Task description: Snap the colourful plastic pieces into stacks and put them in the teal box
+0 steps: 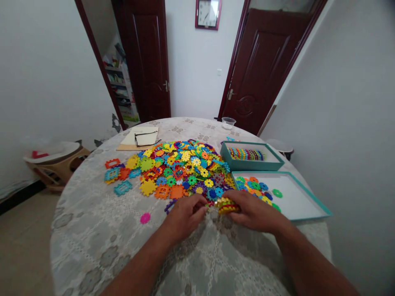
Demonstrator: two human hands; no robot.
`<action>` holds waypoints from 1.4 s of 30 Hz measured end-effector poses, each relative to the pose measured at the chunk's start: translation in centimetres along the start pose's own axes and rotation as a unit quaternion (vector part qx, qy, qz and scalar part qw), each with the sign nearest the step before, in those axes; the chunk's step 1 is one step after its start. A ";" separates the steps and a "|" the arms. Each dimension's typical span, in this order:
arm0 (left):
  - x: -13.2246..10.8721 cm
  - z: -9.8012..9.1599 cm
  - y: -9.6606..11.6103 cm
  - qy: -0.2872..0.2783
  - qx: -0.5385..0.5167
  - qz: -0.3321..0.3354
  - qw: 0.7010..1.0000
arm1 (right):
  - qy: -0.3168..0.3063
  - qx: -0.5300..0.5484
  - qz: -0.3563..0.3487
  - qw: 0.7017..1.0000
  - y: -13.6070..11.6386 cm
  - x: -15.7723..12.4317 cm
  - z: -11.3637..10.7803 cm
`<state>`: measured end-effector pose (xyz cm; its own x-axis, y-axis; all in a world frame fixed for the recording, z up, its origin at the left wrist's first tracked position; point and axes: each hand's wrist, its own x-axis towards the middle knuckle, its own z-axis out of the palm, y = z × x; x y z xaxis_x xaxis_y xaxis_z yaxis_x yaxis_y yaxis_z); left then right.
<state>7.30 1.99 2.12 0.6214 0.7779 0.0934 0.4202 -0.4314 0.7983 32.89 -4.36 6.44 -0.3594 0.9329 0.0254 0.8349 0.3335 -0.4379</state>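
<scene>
Contents of containers on a round, cloth-covered table, seen from the head. The green box, at the right, holds a row of discs set on edge in many colours; the row stops short of the box's right end. In front of it, the shallow lid lies with its white inside upward; loose discs in orange, green, blue and yellow lie flat toward its left side, some overlapping, the right part bare white. A clear bowl stands near the far edge; its contents cannot be made out. The pile of plastic pieces lies left of both box and lid. The right hand grasps a small stack, mostly yellow, with red showing, just in front of the lid's left corner. The left hand is at the near edge of the pile, thumb and fingers curled; whether it grips a piece cannot be told
</scene>
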 end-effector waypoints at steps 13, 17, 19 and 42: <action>0.4 -2.0 -2.1 0.158 0.169 -0.050 0.972 | 0.088 -0.235 0.388 0.887 14.2 10.4 -11.4; 0.5 -2.1 -2.5 0.161 0.188 -0.077 0.966 | 0.034 -0.210 0.404 0.890 16.6 13.0 -10.0; 0.5 -2.2 -2.7 0.165 0.201 -0.087 0.962 | 0.015 -0.194 0.400 0.896 17.2 13.7 -9.4; 0.6 -4.3 -3.0 0.263 0.196 -0.149 0.933 | 0.172 0.004 0.064 0.983 0.4 3.9 2.2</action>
<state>3.59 5.73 2.38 0.0723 0.9620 0.2632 0.7958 -0.2147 0.5663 30.94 -0.87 4.36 -0.0872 0.9584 0.2716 0.8607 0.2098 -0.4638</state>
